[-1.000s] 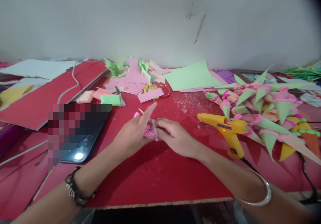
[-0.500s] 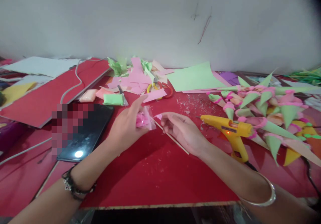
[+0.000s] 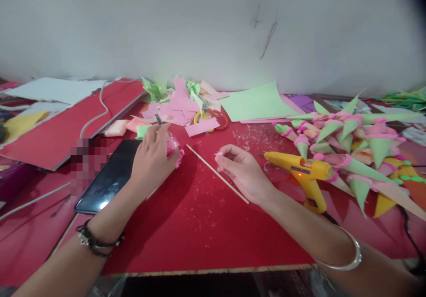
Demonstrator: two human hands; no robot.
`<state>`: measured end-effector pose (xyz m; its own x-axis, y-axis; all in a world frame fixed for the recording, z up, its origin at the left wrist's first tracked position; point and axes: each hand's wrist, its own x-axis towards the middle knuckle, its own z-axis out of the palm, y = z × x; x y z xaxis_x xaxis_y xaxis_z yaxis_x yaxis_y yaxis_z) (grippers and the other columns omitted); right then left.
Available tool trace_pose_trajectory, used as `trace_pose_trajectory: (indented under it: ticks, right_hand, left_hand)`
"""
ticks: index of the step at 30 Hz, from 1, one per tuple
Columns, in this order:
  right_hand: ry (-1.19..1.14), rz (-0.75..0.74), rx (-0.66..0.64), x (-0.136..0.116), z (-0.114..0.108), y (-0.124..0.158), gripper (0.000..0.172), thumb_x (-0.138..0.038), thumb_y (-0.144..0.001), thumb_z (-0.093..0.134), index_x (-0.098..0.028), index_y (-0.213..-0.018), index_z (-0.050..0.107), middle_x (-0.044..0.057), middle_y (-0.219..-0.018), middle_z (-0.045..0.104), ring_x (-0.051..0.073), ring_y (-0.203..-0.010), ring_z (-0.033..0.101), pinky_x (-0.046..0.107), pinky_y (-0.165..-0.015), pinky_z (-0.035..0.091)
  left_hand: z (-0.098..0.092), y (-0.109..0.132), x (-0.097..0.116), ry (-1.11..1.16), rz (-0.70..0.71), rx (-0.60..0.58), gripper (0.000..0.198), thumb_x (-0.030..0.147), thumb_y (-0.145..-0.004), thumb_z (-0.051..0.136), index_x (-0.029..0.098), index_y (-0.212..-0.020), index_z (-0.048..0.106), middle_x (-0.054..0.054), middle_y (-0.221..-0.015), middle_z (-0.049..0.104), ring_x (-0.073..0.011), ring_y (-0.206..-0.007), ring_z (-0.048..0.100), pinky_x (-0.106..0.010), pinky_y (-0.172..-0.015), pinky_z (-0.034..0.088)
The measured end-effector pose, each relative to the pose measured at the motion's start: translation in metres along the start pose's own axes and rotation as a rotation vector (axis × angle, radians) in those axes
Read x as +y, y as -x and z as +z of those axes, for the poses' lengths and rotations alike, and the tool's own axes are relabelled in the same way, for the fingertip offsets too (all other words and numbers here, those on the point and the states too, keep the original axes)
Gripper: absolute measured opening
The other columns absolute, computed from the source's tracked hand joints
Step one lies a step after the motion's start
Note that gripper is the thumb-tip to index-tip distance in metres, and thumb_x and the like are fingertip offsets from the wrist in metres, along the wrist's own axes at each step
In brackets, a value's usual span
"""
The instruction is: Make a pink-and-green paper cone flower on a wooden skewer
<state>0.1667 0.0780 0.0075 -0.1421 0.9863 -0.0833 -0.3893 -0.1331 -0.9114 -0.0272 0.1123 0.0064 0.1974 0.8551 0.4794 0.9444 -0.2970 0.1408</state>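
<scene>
1. thin stick (image 3: 216,172) is lying mid-frame on the red bench (image 3: 206,230), between left hand (image 3: 151,155) and right hand (image 3: 244,172), long axis slanting upper left to lower right.
2. right hand is sitting nearer, just beside the stick; fingers are pinching a small pink piece (image 3: 218,154).
3. left hand is sitting farther left; fingers are clamping a pink packet (image 3: 172,142), partly hidden.

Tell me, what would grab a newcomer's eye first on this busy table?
Probably the bright yellow glue gun with its glowing reddish-orange light, lying to the right of the person's right hand. Behind it and farther right, a heap of paper cones, many pale green with pink edging, stands out against the red tabletop. Nearer the middle, the right hand's fingers pinch a small pink piece.
</scene>
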Motion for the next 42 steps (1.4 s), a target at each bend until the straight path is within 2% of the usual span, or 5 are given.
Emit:
trace_pose_trajectory:
  ticks: [10, 17, 26, 35, 42]
  right_hand:
    - [0.042, -0.026, 0.005, 0.003, -0.003, -0.001, 0.015, -0.031, -0.073, 0.061, -0.017, -0.068, 0.063, -0.003, -0.062, 0.055, 0.004, -0.055, 0.048, 0.019, -0.056, 0.040]
    - [0.023, -0.001, 0.011, 0.002, -0.002, -0.002, 0.008, -0.020, -0.066, 0.067, -0.018, -0.070, 0.061, -0.005, -0.060, 0.058, 0.003, -0.051, 0.050, 0.018, -0.056, 0.042]
    - [-0.032, 0.023, 0.016, 0.004, -0.005, -0.004, 0.018, -0.023, -0.071, 0.062, -0.021, -0.090, 0.061, -0.003, -0.072, 0.064, 0.004, -0.056, 0.056, 0.020, -0.063, 0.047]
    - [0.029, -0.009, -0.023, 0.003, -0.005, -0.003, 0.018, -0.030, -0.070, 0.064, -0.017, -0.062, 0.056, -0.005, -0.053, 0.057, 0.003, -0.042, 0.047, 0.016, -0.043, 0.037]
    - [-0.047, 0.008, -0.028, 0.001, -0.003, -0.002, 0.014, -0.026, -0.066, 0.068, -0.017, -0.064, 0.058, -0.006, -0.052, 0.054, 0.002, -0.043, 0.041, 0.015, -0.044, 0.034]
  left_hand:
    - [-0.007, -0.003, -0.005, -0.116, -0.003, 0.072, 0.048, 0.028, -0.081, 0.040, 0.012, -0.126, 0.035, -0.018, -0.118, 0.044, -0.0302, -0.108, 0.047, -0.036, -0.078, 0.044]
    - [-0.023, -0.005, 0.009, -0.209, -0.138, -0.296, 0.044, 0.052, -0.084, 0.027, 0.020, -0.104, 0.049, -0.006, -0.074, 0.064, -0.0233, -0.063, 0.060, -0.028, -0.051, 0.036]
    - [-0.032, -0.004, 0.016, -0.364, -0.039, -0.384, 0.052, 0.059, -0.081, 0.023, 0.018, -0.083, 0.054, -0.008, -0.069, 0.062, -0.0300, -0.061, 0.061, -0.031, -0.047, 0.036]
    - [-0.013, 0.005, 0.011, -0.024, 0.173, -0.338, 0.049, 0.045, -0.080, 0.044, 0.020, -0.121, 0.039, -0.011, -0.120, 0.050, -0.0223, -0.085, 0.061, -0.026, -0.053, 0.042]
    - [-0.011, 0.004, 0.010, 0.084, 0.201, -0.342, 0.052, 0.041, -0.076, 0.051, 0.023, -0.122, 0.037, -0.007, -0.123, 0.048, -0.0182, -0.084, 0.060, -0.023, -0.051, 0.042]
